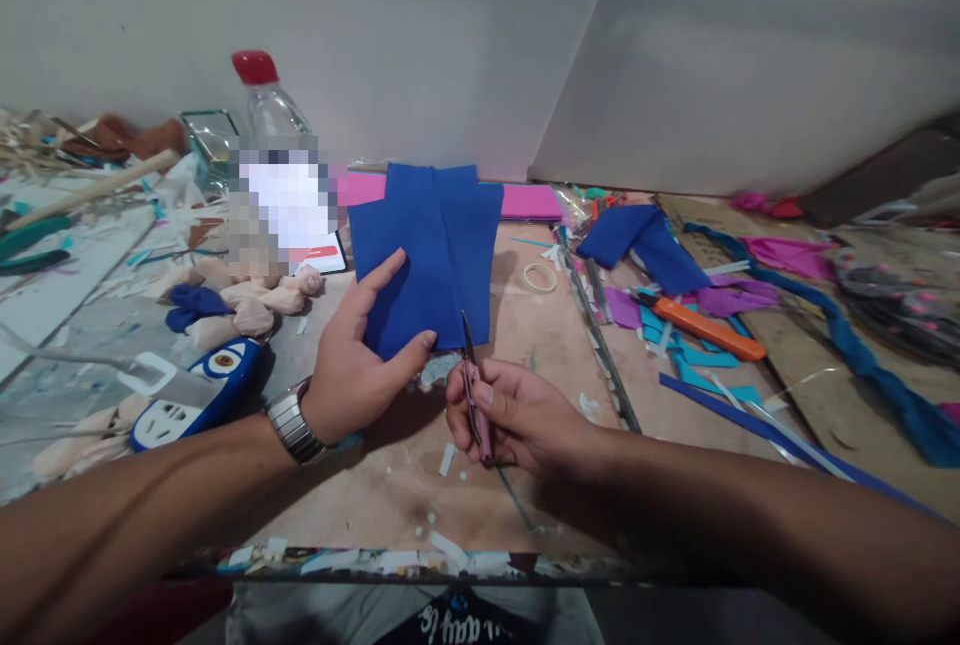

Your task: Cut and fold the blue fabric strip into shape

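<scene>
Rests the left hand, spread wide between thumb and forefinger, on blue cloth over the table; grips scissors in the curled right hand at the cloth's near edge.

Cluttered table, 1 pale ring

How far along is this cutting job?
Seemingly done: a narrow blue strip lies off to the right. In hand: the left hand rests on the blue material while the right hand holds scissors at its lower edge. Remaining, probably: more snipping, since the material extends well beyond the scissors.
</scene>
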Motion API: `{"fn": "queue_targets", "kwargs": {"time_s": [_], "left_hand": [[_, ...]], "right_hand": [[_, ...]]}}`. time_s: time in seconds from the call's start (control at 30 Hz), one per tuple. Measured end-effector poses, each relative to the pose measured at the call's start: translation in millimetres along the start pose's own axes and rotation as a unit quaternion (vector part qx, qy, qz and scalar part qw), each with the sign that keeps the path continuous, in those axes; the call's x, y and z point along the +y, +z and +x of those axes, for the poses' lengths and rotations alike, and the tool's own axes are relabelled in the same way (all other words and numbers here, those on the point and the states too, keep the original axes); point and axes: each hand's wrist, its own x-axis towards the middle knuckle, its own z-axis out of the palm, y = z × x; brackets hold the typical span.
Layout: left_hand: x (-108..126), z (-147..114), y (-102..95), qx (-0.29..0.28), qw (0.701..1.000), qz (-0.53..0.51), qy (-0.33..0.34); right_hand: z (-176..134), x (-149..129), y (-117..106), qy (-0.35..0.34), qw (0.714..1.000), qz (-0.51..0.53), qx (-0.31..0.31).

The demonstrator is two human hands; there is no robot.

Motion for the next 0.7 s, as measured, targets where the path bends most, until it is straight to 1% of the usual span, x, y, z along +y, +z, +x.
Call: {"fn": "queue_targets", "kwargs": {"time_s": [0.27, 0.43, 0.7], "left_hand": [[-1.0, -0.1, -0.8, 0.002, 1.000, -0.001, 0.001], [-1.1, -0.3, -0.9, 0.002, 1.000, 0.004, 0.005], [1.7, 0.5, -1.8, 0.002, 1.000, 0.013, 0.002]], "right_hand": [[-1.3, 3.9, -1.6, 0.003, 1.000, 0.024, -0.016], [-1.4, 8.7, -2.7, -0.009, 0.999, 0.041, -0.025], [-5.5, 3.9, 2.6, -0.006, 0.998, 0.052, -0.031]]}}
